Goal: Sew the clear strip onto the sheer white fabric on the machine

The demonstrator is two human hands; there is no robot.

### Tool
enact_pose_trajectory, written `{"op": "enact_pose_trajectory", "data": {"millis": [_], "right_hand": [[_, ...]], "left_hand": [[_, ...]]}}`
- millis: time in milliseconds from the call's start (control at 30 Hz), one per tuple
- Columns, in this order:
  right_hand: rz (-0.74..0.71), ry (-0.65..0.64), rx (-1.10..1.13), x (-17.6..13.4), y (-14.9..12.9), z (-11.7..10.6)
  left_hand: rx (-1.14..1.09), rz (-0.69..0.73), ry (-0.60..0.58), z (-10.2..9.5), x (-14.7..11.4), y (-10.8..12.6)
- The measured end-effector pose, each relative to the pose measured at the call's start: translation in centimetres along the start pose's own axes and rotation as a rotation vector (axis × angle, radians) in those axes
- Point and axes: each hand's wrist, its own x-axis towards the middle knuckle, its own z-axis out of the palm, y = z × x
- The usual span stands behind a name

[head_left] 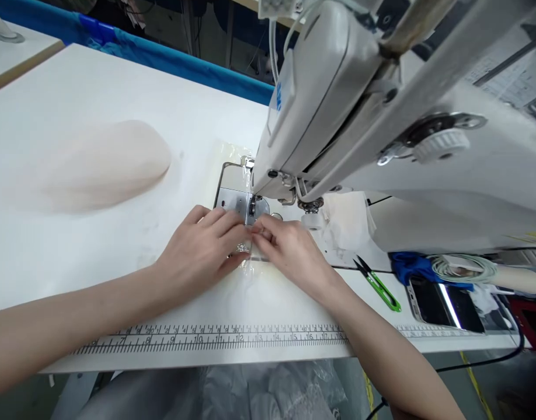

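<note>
My left hand (206, 245) rests at the front of the sewing machine's metal needle plate (235, 201), fingers bent and tips drawn together. My right hand (294, 248) meets it from the right, its thumb and forefinger in a pinch. The fingertips of both hands touch or nearly touch just in front of the presser foot (253, 205). Whatever they grip is mostly hidden by the fingers. A small shiny, see-through patch (243, 247) shows beneath them. Above the hands stands the white head of the sewing machine (320, 87).
A beige, rounded fabric piece (114, 163) lies on the white table at left. Green thread snips (379, 287), a phone (445, 306), and a blue cloth (410, 268) lie at right. Pale fabric (344, 219) sits under the machine arm. A printed ruler (215, 339) runs along the front edge.
</note>
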Motion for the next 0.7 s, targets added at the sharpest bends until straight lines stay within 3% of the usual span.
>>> {"op": "enact_pose_trajectory", "data": {"millis": [100, 167, 333, 467, 700], "right_hand": [[-0.033, 0.049, -0.077, 0.1, 0.3, 0.3], [-0.045, 0.086, -0.157, 0.2, 0.6, 0.5], [-0.161, 0.240, -0.433, -0.6, 1.3, 0.6], [-0.294, 0.337, -0.471, -1.4, 1.1, 0.5], [-0.239, 0.317, -0.564, -1.0, 0.8, 1.2]], "left_hand": [[0.154, 0.174, 0.087, -0.3, -0.4, 0.6], [0.245, 0.220, 0.082, -0.4, -0.7, 1.0], [0.258, 0.197, 0.021, -0.4, -0.9, 1.2], [0.179, 0.147, 0.024, -0.2, -0.4, 0.4], [0.251, 0.152, 0.012, -0.2, -0.1, 0.1]]}}
